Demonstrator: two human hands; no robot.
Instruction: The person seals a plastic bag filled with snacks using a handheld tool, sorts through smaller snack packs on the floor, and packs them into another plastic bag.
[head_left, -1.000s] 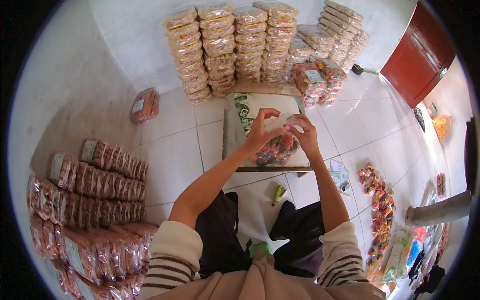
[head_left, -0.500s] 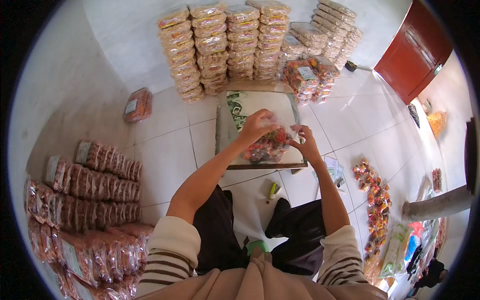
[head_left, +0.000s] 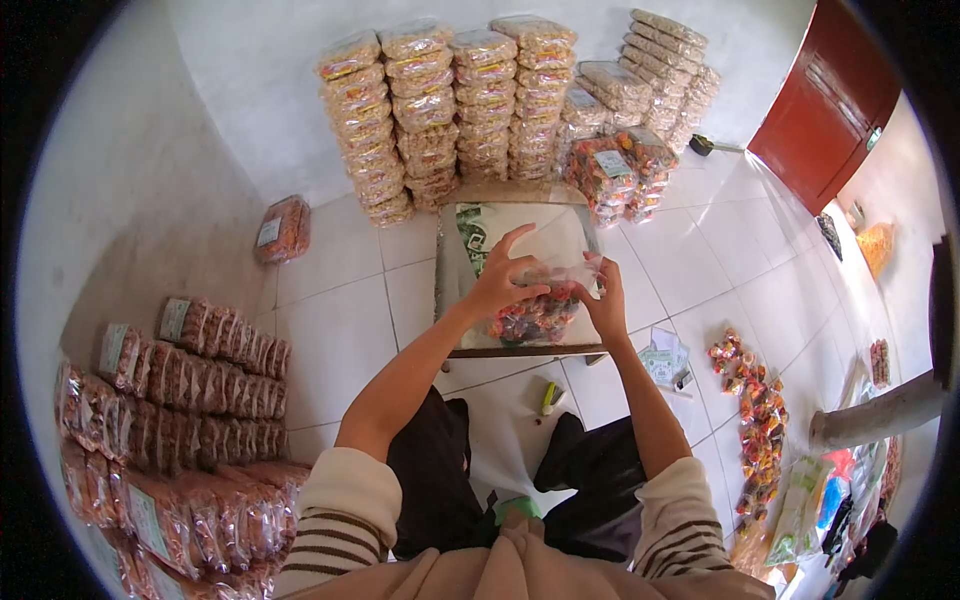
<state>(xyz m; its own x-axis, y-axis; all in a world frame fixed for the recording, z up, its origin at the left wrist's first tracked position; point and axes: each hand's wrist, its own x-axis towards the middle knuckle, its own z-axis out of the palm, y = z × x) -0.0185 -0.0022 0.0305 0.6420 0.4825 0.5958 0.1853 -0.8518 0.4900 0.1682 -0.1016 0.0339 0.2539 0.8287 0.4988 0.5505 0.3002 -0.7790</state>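
Note:
A clear plastic bag of red and dark wrapped pieces (head_left: 533, 318) lies on the low table (head_left: 465, 345), near its front edge. My left hand (head_left: 503, 277) is at the bag's upper left, with the index finger raised and the thumb stretched over the bag; its fingers are apart. On the right side, my right hand (head_left: 602, 298) pinches the bag's clear plastic at the upper right corner. Green print shows on the tabletop left of my left hand.
Tall stacks of packed bags (head_left: 425, 110) stand behind the table, with colourful bags (head_left: 605, 175) at their right. Reddish packs (head_left: 190, 420) fill the left floor. A string of small packets (head_left: 762, 430) and papers (head_left: 664, 358) lie at right. A yellow-green cutter (head_left: 550, 398) lies by my feet.
Both hands have moved from close together above the bag to its two sides. My left hand's fingers have spread, and the bag's loose top has come down. The view has shifted slightly.

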